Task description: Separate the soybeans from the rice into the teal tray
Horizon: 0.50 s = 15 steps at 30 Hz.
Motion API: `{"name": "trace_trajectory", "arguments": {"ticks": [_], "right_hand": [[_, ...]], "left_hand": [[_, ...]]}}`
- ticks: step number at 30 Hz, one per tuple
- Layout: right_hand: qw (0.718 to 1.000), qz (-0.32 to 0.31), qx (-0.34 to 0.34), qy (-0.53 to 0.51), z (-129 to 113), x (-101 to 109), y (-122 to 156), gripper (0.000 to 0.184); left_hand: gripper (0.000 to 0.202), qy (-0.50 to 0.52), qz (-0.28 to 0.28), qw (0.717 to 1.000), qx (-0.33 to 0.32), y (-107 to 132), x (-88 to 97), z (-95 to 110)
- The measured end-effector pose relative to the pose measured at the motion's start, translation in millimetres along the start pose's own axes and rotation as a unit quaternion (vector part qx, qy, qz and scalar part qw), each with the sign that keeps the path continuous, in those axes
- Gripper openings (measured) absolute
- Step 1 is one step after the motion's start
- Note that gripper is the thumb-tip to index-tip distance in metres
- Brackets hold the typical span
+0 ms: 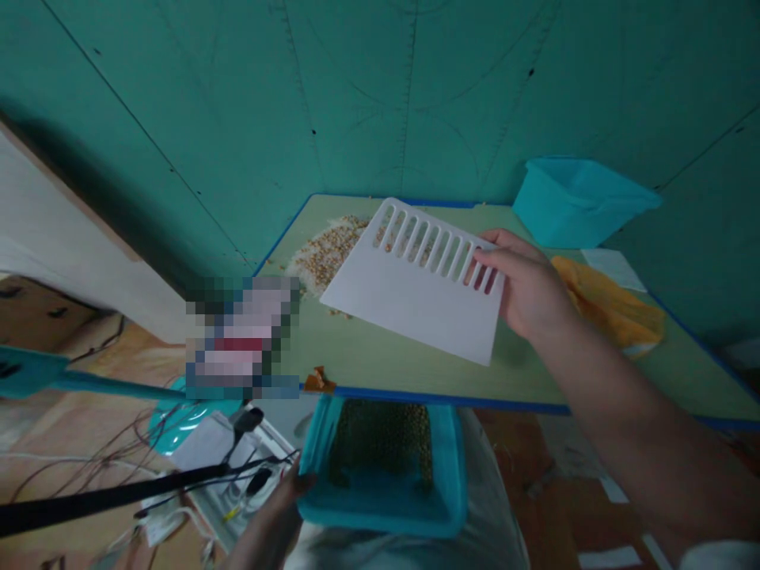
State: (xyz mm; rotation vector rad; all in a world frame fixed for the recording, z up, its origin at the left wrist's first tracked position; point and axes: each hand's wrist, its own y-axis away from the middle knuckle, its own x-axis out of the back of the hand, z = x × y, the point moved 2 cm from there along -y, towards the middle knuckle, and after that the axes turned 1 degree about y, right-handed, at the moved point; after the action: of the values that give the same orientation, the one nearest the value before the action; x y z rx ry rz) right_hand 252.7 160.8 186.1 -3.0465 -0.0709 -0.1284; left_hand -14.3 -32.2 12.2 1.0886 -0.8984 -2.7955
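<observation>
My right hand point(518, 279) is closed on one end of a white plastic scraper point(409, 297) with a row of long slots along its upper edge. The scraper is tilted above the table, partly covering a pile of tan grains point(324, 255) mixed with pale, fine bits. Below the table's front edge, my left hand point(283, 503) grips the left side of a teal plastic bin point(380, 511) resting at my lap. Small grains point(395, 435) lie in this bin, much of them in shadow. Most of the left hand's fingers are hidden behind the bin.
The greenish table point(380, 368) has a blue-taped edge. At its back right stands another teal bin point(585, 202), near an orange cloth point(614, 305). A scrap of brown tape point(319, 380) sits on the front edge. Cables point(119, 451) and a black bar point(119, 495) are at lower left.
</observation>
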Motion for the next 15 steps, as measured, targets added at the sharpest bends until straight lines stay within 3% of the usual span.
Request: {"name": "trace_trajectory", "arguments": {"ticks": [2, 5, 6, 8, 9, 12, 15], "right_hand": [[0.999, -0.001, 0.027, 0.017, -7, 1, 20, 0.005], [0.991, -0.002, 0.083, 0.102, -10, 1, 74, 0.007], [0.983, -0.017, 0.081, 0.165, -6, -1, 96, 0.009], [0.962, 0.012, 0.122, 0.243, 7, -5, 136, 0.014], [0.956, 0.027, 0.119, 0.267, 17, -8, 153, 0.016], [0.952, 0.025, 0.063, 0.298, 49, -22, 184, 0.018], [0.942, 0.037, 0.078, 0.323, 70, -34, 196, 0.02]], "left_hand": [[0.036, -0.04, 0.027, 0.999, -0.004, -4, 10.7, -3], [0.044, -0.064, 0.069, 0.996, -0.001, -2, 21.1, -5], [0.038, -0.073, 0.098, 0.993, -0.002, 2, 20.5, -3], [0.035, -0.147, 0.176, 0.973, -0.005, 11, 12.3, 5], [0.036, -0.175, 0.24, 0.955, -0.008, 17, 6.8, 10], [0.036, -0.205, 0.208, 0.956, -0.039, 24, -14.4, 23], [0.041, -0.205, 0.171, 0.963, -0.039, 29, -16.9, 29]]}}
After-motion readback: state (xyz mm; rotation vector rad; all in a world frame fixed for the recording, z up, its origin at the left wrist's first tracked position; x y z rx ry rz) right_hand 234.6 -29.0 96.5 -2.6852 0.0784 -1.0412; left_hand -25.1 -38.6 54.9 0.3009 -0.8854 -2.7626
